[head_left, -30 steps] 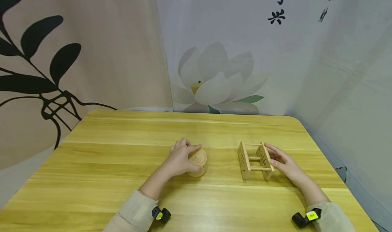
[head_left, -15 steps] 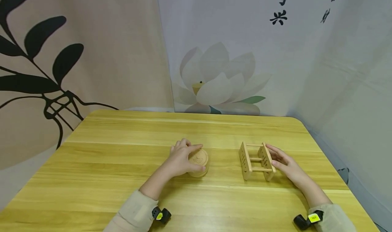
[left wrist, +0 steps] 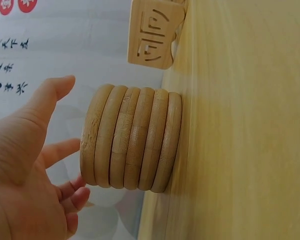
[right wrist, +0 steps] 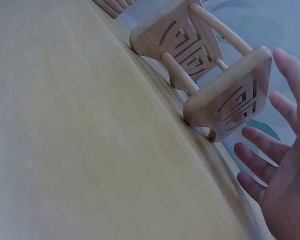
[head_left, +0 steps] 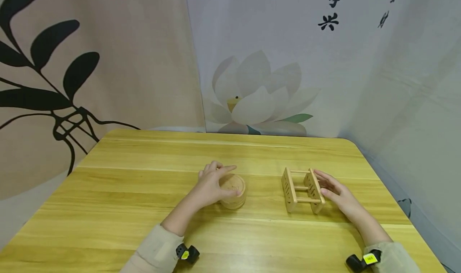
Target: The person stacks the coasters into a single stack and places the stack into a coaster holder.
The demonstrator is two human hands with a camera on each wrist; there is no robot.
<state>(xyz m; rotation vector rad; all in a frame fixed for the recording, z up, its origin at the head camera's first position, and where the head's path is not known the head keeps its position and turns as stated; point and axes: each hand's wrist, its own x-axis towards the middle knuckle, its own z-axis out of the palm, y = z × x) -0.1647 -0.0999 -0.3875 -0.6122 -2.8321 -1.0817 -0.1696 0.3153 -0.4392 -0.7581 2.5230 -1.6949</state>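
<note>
Stack of six wooden discs (left wrist: 131,137) is set upright on the counter (head_left: 252,241); rack (head_left: 313,191) is stood well apart, to its right. Left hand (head_left: 211,188) is held at the stack's top, thumb and fingers apart, nothing clamped; fingertip contact can't be confirmed. Right hand (head_left: 333,189) is spread loosely by the rack's near end panel (right wrist: 230,95); touch can't be told. Discs are probably light, stiff, not fragile, but seem unfastened, so sliding between layers is likely. Best taken across the rounded rims, low for the whole stack. Fine grain is seen on the rims. Rack looks rigid and light; panels are slot-cut, joined by round rods (right wrist: 179,72). Best gripped by a panel.
</note>
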